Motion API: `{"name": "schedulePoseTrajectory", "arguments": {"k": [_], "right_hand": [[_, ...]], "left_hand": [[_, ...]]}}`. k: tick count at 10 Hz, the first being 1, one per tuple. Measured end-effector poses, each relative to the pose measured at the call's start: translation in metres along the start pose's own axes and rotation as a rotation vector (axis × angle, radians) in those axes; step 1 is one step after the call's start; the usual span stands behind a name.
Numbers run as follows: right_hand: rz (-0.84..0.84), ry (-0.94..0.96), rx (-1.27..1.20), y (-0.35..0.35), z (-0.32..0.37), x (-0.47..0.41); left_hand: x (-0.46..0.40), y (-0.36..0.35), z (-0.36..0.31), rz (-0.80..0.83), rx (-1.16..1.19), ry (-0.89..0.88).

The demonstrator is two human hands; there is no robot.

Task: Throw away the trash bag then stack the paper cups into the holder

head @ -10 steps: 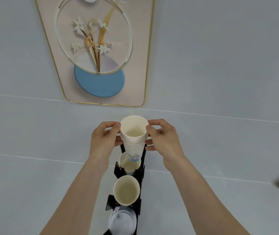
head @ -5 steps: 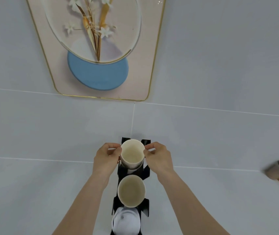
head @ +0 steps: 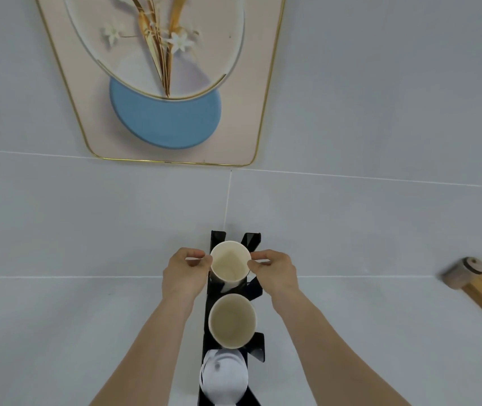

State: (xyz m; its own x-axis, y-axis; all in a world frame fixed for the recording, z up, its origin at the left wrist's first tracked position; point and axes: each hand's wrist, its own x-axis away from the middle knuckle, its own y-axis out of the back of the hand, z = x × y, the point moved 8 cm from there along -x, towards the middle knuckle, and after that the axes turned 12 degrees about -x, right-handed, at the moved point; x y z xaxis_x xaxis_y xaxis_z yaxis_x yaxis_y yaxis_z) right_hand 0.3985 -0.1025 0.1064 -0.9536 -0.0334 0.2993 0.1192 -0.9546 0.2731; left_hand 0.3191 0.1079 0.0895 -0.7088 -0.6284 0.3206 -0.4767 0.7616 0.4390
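Head view, sole entry.

Holder (head: 216, 312): black rack fixed to the pale tiled wall, lower centre of the frame, slots one above another.

Top slot: paper cups (head: 230, 265), seated in the rack, mouth open toward the camera. How many are nested cannot be told from this angle.

Left hand (head: 185, 273): at the left side of the rim, fingers (head: 195, 254) curled and pinching its edge.

Right hand (head: 275, 272): at the right side of the rim, fingers pinching likewise.

Middle slot: second cup (head: 232, 320), seated, untouched.

Bottom slot: white cup-like item (head: 223, 376), bottom centre; its kind is unclear.

Surroundings: framed picture (head: 163, 83), upper left, with flowers and a blue disc; wooden piece (head: 480, 282), right edge.

Trash bag: none in view; judged already disposed of, though this cannot be confirmed.

Progress: late stage. Cups appear placed; what is left seems to be releasing the rim. No loose cups are visible.
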Motion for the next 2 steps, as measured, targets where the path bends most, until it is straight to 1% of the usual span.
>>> {"name": "schedulePoseTrajectory", "arguments": {"k": [1,2], "right_hand": [[0.034,0.036,0.114,0.005,0.004,0.003],[0.059,0.097,0.261,0.020,0.012,0.014]], "left_hand": [[0.008,0.007,-0.014,-0.043,-0.177,-0.052],[0.022,0.014,-0.029,-0.112,-0.298,-0.132]]}}
